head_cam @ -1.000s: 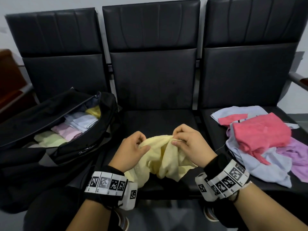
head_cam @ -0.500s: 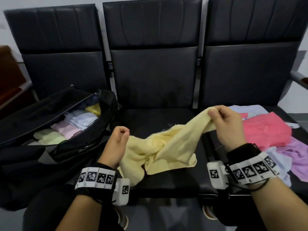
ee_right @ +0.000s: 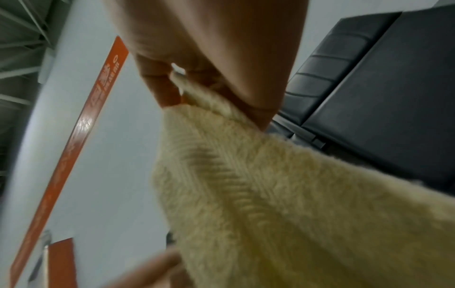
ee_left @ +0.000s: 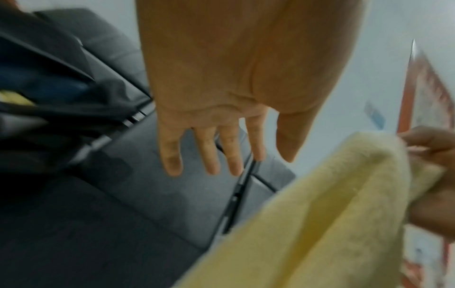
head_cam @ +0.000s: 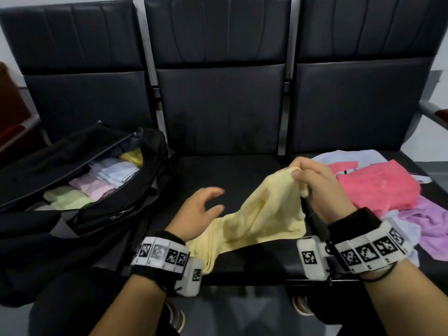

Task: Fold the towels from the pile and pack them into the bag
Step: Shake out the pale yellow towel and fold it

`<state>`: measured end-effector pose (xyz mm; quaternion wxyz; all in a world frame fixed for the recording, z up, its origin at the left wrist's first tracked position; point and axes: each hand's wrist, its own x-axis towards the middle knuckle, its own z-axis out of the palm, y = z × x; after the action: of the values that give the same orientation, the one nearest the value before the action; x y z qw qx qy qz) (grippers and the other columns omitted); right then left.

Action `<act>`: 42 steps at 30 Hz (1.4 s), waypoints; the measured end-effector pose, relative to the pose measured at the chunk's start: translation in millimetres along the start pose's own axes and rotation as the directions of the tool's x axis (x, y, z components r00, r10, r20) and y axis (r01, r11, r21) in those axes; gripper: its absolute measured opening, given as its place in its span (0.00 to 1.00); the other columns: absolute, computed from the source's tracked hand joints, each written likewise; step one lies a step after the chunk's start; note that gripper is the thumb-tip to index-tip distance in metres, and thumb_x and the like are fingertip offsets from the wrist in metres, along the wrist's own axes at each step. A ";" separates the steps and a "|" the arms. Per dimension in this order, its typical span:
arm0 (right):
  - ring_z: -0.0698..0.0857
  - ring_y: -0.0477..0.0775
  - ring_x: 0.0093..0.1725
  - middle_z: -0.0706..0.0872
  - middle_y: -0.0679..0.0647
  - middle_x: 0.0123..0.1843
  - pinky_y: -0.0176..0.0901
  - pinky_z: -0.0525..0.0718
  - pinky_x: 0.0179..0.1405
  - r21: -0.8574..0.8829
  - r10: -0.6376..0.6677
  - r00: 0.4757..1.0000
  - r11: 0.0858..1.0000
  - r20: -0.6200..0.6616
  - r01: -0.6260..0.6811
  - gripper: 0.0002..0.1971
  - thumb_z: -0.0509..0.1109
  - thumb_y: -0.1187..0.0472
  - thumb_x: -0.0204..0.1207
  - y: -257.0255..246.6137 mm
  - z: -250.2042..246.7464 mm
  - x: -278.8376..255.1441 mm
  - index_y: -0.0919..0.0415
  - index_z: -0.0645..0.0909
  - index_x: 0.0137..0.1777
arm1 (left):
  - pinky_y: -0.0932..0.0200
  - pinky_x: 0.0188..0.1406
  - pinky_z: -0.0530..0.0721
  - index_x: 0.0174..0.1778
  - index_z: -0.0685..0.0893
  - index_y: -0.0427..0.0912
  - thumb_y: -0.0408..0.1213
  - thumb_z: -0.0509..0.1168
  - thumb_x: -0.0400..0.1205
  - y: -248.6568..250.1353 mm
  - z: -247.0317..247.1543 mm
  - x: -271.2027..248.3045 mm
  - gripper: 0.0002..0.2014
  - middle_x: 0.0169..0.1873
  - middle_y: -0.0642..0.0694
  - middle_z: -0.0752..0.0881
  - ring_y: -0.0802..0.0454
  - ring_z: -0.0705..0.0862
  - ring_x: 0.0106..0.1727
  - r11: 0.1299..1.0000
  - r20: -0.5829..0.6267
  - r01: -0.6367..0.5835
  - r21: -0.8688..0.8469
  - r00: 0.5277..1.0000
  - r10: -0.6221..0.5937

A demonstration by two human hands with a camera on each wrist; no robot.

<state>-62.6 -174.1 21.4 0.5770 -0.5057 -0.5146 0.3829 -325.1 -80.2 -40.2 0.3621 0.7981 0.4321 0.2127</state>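
Pale yellow terry, the yellow towel [head_cam: 254, 214] sags over the front of the middle seat of the bench [head_cam: 218, 180], one end trailing under the left wrist toward the seat edge. Landmark: this towel.

Nearest to it, the left hand [head_cam: 196, 212] hovers over its low end, fingers [ee_left: 211, 154] spread and loose, grasping nothing. At its raised end the right hand [head_cam: 320, 190] pinches a corner between thumb and fingers [ee_right: 157, 87]; the cloth hangs twisted from that single hold.

Risks, as judged:
- One-corner hold: the towel may stay roped, so the fold would come out lopsided unless the left hand finds the matching corner.
- The trailing end lies near the seat edge; a pull to the right could drag it off toward the floor.

Right of the towel, the pile [head_cam: 378, 190] (pink on top, lilac and white beneath) lies just beside the right hand; a wide sweep could catch it.

Left of the towel, the black bag [head_cam: 101, 214] stands unzipped, folded towels in rows inside. Space left cannot be judged.
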 end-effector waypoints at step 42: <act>0.85 0.44 0.59 0.87 0.49 0.63 0.37 0.79 0.55 -0.299 0.012 0.984 0.953 0.177 0.042 0.06 0.72 0.67 0.76 10.1 42.0 -5.3 0.59 0.85 0.38 | 0.66 0.38 0.81 0.40 0.88 0.50 0.35 0.73 0.78 38.7 -20.2 5.9 0.04 0.37 0.56 0.89 0.62 0.87 0.38 0.992 -0.060 -0.115 -0.054 0.992 0.111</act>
<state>-104.0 -169.3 8.7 0.4480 -0.5481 -0.6199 0.3386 -314.4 -81.4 2.5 0.3596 0.8043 0.3900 0.2676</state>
